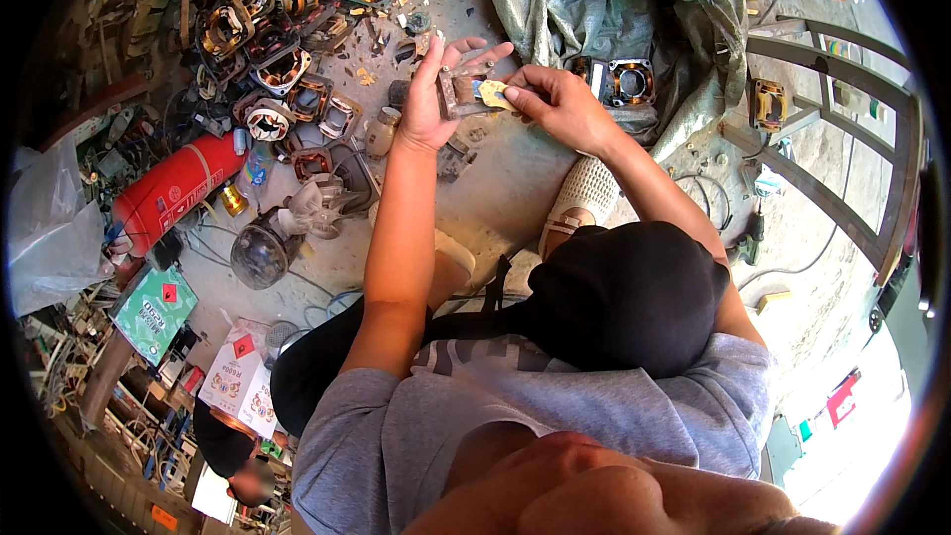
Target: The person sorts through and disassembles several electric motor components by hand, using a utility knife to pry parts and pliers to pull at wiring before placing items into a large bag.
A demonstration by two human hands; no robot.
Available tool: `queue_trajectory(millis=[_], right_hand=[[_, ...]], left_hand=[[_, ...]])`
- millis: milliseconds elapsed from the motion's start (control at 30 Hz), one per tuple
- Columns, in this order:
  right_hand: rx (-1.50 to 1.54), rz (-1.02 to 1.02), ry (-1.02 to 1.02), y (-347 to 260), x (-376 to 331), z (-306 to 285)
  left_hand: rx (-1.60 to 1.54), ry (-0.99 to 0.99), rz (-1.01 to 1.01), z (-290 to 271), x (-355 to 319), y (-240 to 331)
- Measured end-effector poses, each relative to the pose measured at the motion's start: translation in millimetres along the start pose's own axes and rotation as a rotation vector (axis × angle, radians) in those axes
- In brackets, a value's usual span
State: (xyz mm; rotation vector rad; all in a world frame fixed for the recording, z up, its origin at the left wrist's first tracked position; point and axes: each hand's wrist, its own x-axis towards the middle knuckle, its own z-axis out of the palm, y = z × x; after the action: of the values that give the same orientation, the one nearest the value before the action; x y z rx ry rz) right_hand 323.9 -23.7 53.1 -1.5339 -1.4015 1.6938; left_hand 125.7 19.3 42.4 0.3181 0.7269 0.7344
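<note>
My left hand (428, 107), palm up with its fingers partly stretched, holds up a brownish, squarish metal frame (450, 97) with short posts at its corners. In my right hand (565, 107), thumb and fingers pinch a small flat yellow piece (494, 94). That piece touches or overlaps the frame's right side; I cannot tell whether it is attached. Just below the frame, grey metal parts (455, 159) lie on the ground. Beyond and left of my left hand is a heap of motor stators (280, 69) with copper windings.
A grey-green woven sack (693, 10) holding another stator (630, 82) lies at the far right. A metal rack (842, 59) stands beyond it. On the left are a red cylinder (178, 188), a dark rounded motor (260, 256) and cartons (238, 376). Another person (223, 441) is at the lower left.
</note>
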Motion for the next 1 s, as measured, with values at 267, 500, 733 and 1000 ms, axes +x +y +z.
queue_trajectory(millis=[267,500,733,1000], right_hand=[[-0.119,-0.021,0.074,-9,2,4],[0.223,-0.015,0.044,11,18,8],[0.403,0.029,0.015,40,26,20],[0.565,0.127,0.134,28,19,20]], left_hand=[[0.3,0.146,0.029,6,6,-7],[0.273,0.228,0.016,7,6,-25],[0.398,0.231,0.159,10,8,-32],[-0.024,0.111,0.143,-8,3,-25]])
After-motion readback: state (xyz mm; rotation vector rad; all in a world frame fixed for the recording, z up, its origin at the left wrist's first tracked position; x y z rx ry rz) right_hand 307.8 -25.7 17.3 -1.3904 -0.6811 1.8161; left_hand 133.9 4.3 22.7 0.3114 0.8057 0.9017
